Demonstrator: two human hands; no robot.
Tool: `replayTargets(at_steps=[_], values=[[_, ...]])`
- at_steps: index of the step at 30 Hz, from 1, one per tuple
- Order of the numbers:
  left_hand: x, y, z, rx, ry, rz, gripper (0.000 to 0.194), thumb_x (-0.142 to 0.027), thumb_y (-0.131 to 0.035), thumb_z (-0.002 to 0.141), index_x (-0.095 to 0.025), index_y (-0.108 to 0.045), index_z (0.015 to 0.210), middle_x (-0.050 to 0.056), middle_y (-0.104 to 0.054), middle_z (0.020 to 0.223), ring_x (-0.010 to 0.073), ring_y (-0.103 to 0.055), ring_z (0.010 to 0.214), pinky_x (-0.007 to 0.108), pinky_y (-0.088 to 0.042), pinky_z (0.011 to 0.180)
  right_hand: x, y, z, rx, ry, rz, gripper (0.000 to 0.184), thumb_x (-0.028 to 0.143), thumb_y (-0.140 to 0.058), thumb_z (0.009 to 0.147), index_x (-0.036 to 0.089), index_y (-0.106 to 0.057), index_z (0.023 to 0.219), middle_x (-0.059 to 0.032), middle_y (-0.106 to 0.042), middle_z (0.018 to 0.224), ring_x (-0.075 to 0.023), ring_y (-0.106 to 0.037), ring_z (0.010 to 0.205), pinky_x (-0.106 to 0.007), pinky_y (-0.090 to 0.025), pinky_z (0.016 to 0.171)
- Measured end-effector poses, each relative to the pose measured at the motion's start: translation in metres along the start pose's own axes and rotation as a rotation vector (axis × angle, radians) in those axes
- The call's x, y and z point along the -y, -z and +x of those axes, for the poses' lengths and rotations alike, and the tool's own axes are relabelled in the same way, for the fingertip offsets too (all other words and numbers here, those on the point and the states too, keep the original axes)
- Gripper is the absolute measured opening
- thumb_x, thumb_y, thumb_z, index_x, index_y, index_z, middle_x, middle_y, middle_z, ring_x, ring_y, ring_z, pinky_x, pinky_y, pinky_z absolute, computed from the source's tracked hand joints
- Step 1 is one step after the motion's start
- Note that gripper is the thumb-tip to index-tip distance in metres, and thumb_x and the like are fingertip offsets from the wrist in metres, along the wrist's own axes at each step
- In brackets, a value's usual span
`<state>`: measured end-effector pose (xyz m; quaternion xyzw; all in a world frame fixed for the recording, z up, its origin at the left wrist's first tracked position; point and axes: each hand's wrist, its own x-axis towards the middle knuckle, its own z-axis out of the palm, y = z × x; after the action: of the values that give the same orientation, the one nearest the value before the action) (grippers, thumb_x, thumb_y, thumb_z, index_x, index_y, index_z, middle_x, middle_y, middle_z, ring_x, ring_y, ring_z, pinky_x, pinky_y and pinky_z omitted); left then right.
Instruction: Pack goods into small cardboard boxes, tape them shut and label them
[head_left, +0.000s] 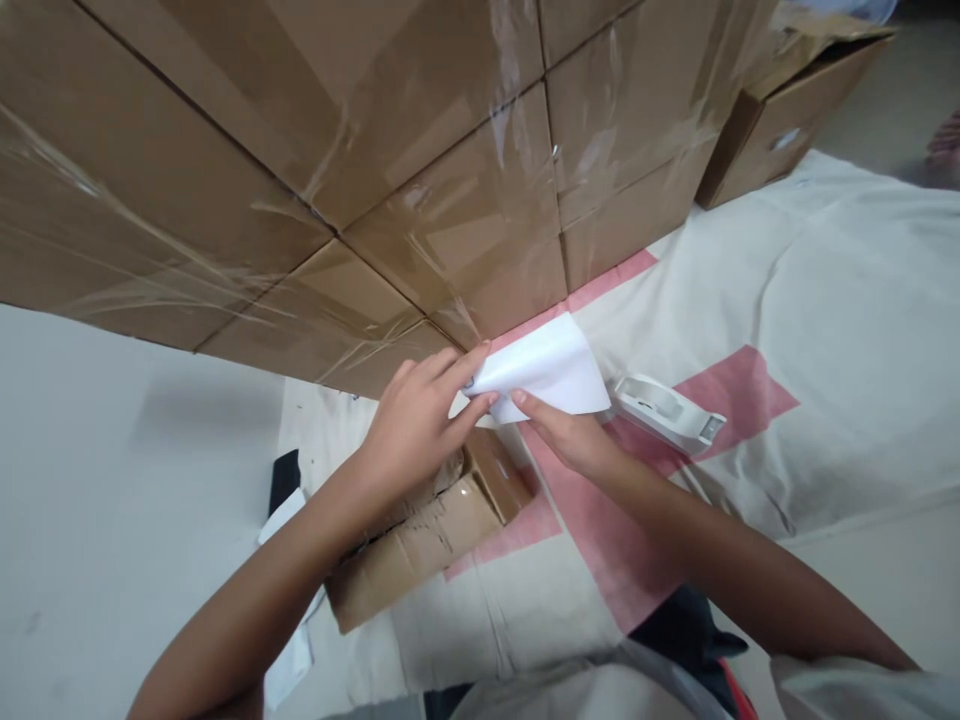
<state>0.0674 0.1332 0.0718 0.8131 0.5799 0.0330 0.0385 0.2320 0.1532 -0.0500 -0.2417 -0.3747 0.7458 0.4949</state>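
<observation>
A white folded sheet of paper is held between both hands in the middle of the view. My left hand pinches its left corner with the fingers closed on it. My right hand grips the sheet's lower edge from beneath, thumb on the paper. Below my left wrist lies a small, worn cardboard box with its flaps open. A white tape dispenser rests on the cloth just to the right of the paper.
A tall stack of taped cardboard cartons fills the upper view, close behind the hands. Another carton stands at the upper right. A white and pink cloth covers the floor. White floor lies to the left.
</observation>
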Motion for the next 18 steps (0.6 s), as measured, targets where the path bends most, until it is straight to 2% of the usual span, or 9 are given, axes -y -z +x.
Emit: replayTargets(at_steps=[6, 10, 13, 18], values=[[0.004, 0.001, -0.004, -0.028, -0.005, -0.055, 0.044, -0.042, -0.042, 0.106, -0.023, -0.055, 0.143, 0.003, -0.072, 0.100, 0.0179, -0.064, 0.085, 0.034, -0.037, 0.078, 0.011, 0.001, 0.000, -0.011, 0.019, -0.195, 0.054, 0.053, -0.073, 0.087, 0.028, -0.066, 0.133, -0.0053, -0.078, 0.113, -0.0255, -0.069, 0.120, -0.047, -0.048, 0.116], [0.008, 0.002, -0.007, -0.032, -0.072, 0.106, 0.044, -0.039, -0.036, 0.108, -0.019, -0.056, 0.142, 0.005, -0.074, 0.095, 0.0201, -0.065, 0.085, 0.036, -0.036, 0.074, 0.013, 0.000, 0.000, -0.019, 0.019, -0.222, 0.057, 0.056, -0.074, 0.085, 0.027, -0.066, 0.134, -0.0061, -0.077, 0.115, -0.0265, -0.069, 0.120, -0.049, -0.047, 0.116], [0.009, 0.002, -0.010, -0.044, -0.143, 0.262, 0.046, -0.040, -0.040, 0.106, -0.014, -0.057, 0.140, 0.009, -0.074, 0.094, 0.0242, -0.066, 0.086, 0.039, -0.035, 0.074, 0.012, 0.000, -0.001, 0.021, 0.027, -0.231, 0.057, 0.056, -0.073, 0.085, 0.028, -0.066, 0.134, -0.0062, -0.077, 0.114, -0.0268, -0.069, 0.119, -0.050, -0.049, 0.115], [0.011, -0.001, -0.013, 0.010, -0.198, 0.214, 0.041, -0.033, -0.039, 0.105, -0.017, -0.061, 0.135, 0.010, -0.075, 0.096, 0.0236, -0.067, 0.087, 0.038, -0.036, 0.073, 0.004, 0.007, -0.003, 0.066, -0.019, -0.266, 0.050, 0.054, -0.070, 0.089, 0.031, -0.067, 0.134, -0.0040, -0.078, 0.111, -0.0251, -0.071, 0.117, -0.049, -0.050, 0.114]])
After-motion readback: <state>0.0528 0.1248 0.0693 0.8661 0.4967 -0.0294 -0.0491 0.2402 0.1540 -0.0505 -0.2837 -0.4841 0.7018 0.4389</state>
